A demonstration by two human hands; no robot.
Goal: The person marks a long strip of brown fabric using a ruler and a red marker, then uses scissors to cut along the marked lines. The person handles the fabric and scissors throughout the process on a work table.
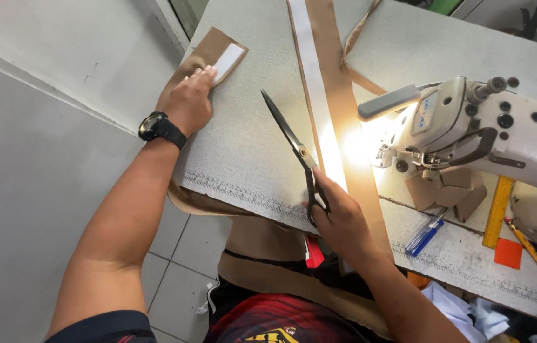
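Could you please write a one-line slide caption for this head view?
Right hand holds open scissors beside a tan strip; left hand presses a tan piece near the sewing machine.

The black-handled scissors (298,152) sit in the right hand (338,219), blades closed and pointing up and away from it, tip slanting toward the left hand (187,101). Under the left hand's fingertips lies a small tan fabric piece (214,54) bearing a white rectangle, flat at the table's far corner.

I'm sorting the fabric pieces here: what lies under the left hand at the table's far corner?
Under the left hand lies a tan fabric piece with a white strip on it. The hand covers its near end, so that part cannot be seen.
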